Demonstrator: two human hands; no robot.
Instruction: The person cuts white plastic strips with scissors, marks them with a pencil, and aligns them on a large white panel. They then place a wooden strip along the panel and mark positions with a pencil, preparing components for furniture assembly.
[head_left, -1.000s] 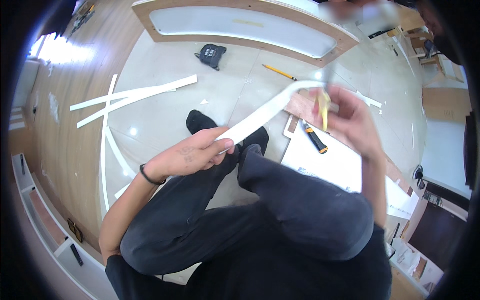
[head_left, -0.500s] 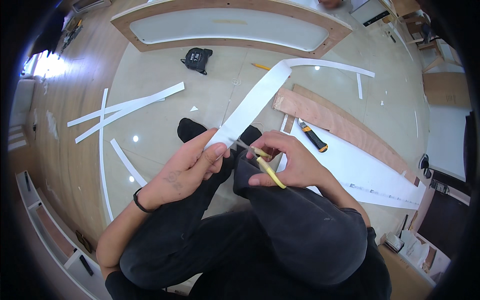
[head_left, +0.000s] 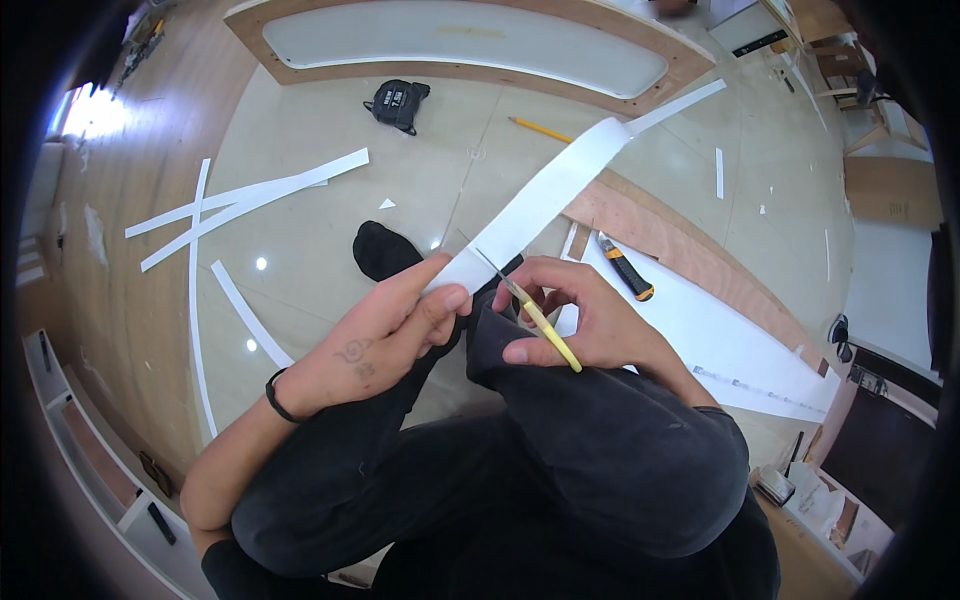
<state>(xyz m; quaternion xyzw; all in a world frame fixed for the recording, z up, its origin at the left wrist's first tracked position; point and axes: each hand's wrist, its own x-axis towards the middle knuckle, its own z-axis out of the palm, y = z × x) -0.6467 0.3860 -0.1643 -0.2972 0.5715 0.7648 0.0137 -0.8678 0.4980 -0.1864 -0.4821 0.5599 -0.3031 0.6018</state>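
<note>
A long white strip runs up and to the right from my left hand, which pinches its near end between thumb and fingers. Yellow-handled scissors are in my right hand, thumb at one handle and fingers at the other. Their blades lie across the strip just beyond my left fingers. The strip's far end bends over and narrows toward the wooden-framed panel. An orange and black utility knife rests on a white sheet to the right of my right hand.
Several cut white strips lie on the floor to the left. Farther off are a black tape measure, a yellow pencil and a wooden-framed panel. A reddish wooden board lies along the white sheet.
The scissor blades have moved onto the strip, and their handles have come closer together. The strip's far end has swung up and away.
</note>
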